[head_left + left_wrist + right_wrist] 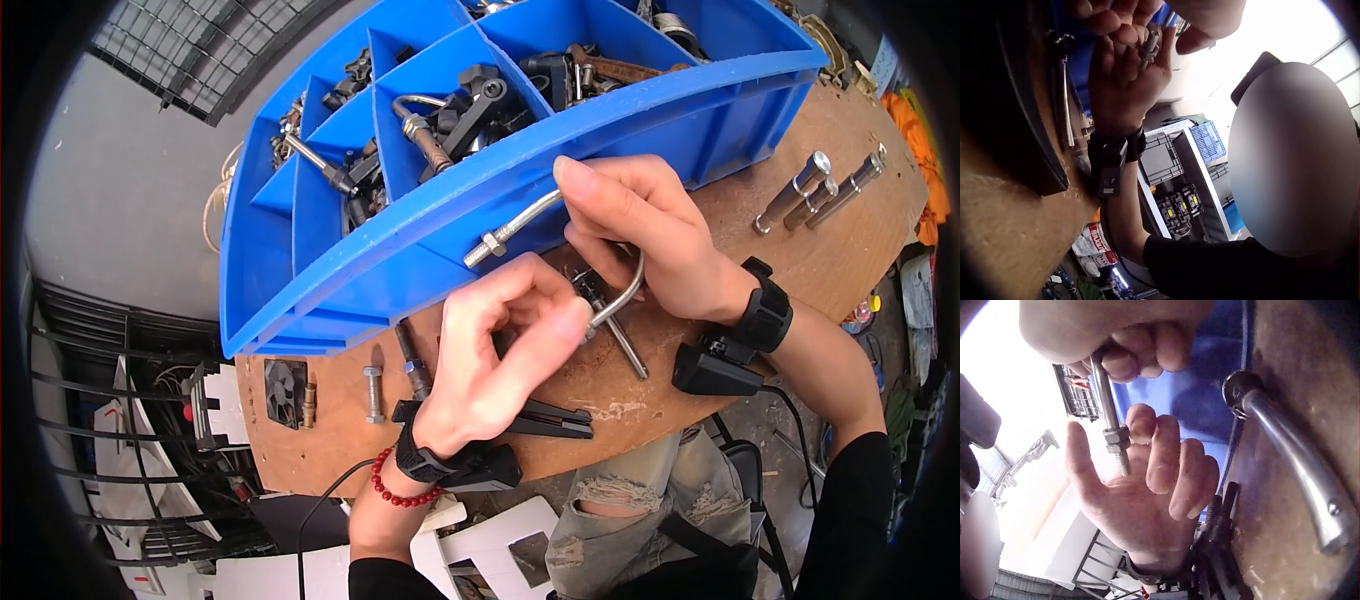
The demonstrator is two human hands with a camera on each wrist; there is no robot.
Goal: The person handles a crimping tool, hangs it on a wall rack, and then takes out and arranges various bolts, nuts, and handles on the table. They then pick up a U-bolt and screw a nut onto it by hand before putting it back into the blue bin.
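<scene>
A bent silver U-bolt (pixel 637 280) is gripped in my right hand (pixel 655 225), its fingers curled round the bend. One threaded leg points left in the head view and carries a hex nut (pixel 492 243). The other leg comes down beside my left hand (pixel 500 345). In the right wrist view this leg's nut (pixel 1116 437) sits between the left thumb and index finger, which stand apart, with the other fingers loosely bent. Below the hands, a metal handle (pixel 1291 456) with a dark round head lies on the wooden table (pixel 640 410).
A blue divided bin (pixel 450 210) full of metal parts stands tilted behind the hands. Several chrome sockets (pixel 795 195) stand at the table's right. At the left lie a bolt (pixel 374 393), a small black fan (pixel 285 390) and a brass-coloured fitting (pixel 309 406).
</scene>
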